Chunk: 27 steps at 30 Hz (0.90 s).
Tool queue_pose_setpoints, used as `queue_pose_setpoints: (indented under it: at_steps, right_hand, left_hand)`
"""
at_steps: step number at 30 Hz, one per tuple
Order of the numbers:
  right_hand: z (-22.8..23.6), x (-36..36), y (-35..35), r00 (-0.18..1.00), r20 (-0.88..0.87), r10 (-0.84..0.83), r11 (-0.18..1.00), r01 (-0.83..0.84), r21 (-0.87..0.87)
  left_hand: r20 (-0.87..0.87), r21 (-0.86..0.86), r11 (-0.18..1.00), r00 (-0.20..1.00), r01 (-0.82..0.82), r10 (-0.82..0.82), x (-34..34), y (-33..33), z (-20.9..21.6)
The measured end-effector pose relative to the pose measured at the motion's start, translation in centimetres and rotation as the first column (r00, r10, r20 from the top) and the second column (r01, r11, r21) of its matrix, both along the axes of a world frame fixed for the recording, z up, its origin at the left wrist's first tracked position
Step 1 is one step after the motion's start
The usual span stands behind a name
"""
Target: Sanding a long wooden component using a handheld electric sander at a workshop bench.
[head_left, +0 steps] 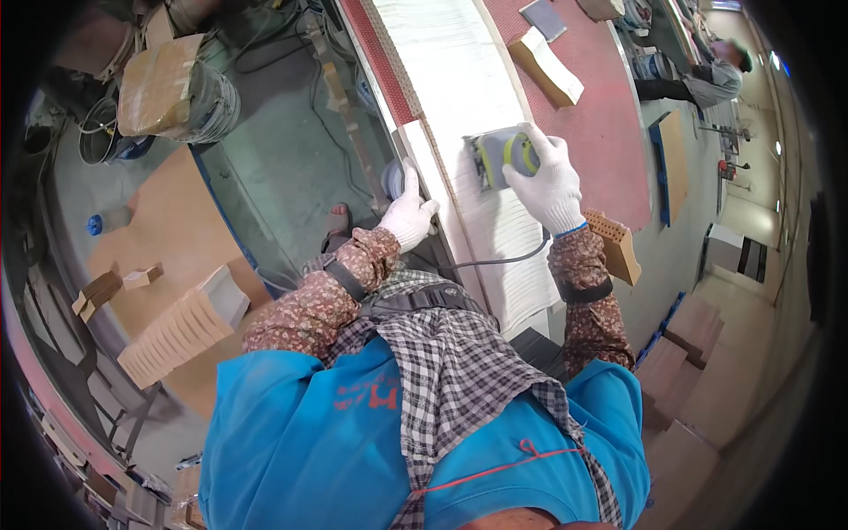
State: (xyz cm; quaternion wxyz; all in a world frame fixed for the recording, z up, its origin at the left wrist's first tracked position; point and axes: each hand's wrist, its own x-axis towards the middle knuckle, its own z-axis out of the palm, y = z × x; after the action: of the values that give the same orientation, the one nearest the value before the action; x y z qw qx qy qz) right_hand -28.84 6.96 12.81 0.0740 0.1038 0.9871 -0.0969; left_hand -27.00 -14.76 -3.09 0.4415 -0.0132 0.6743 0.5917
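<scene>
In front of me lies a long white panel (446,53) with a finely rippled, ribbed surface. My right hand (549,181), in a white knit glove, is closed round a grey and yellow-green power sander (496,161). The sander sits on the panel and looks slightly blurred. A dark cord (495,262) runs from near my right wrist across the panel. My left hand (410,212), also gloved, rests at the panel's left edge, index finger stretched along it and thumb apart. Its other fingers are partly hidden.
A red textured table top (587,124) carries a curved wooden block (546,66) and a sanding pad (542,19). A perforated tan block (614,247) is by my right forearm. At left, ribbed wooden pieces (181,331) lie on a brown board (163,238). Another person (714,84) stands far right.
</scene>
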Motion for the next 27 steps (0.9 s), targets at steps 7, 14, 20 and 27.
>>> queue_pose_setpoints:
  at_steps: [7, 14, 20, 27]
  right_hand:
    - [-0.2, -1.1, 0.0, 1.000, -0.024, 0.019, 1.000, -0.019, 0.015]
    - [0.2, -1.4, 0.0, 0.999, 0.024, 0.025, 0.998, -0.026, 0.057]
    - [0.2, -0.8, 0.2, 0.993, -0.004, 0.114, 0.990, -0.113, 0.090]
    - [-0.3, 1.8, 3.0, 0.992, -0.122, 0.039, 0.955, -0.002, 0.295]
  left_hand:
    - [-0.012, -0.022, 0.999, 0.999, 0.041, -0.041, -0.2, -0.1, 0.2]
    - [0.007, -0.010, 1.000, 1.000, 0.024, -0.024, -0.2, -0.1, 0.6]
    - [-0.053, -0.045, 0.999, 0.998, 0.011, -0.014, -0.1, 0.0, 0.0]
    - [0.014, -0.006, 1.000, 1.000, 0.020, -0.020, -0.1, -0.1, 0.5]
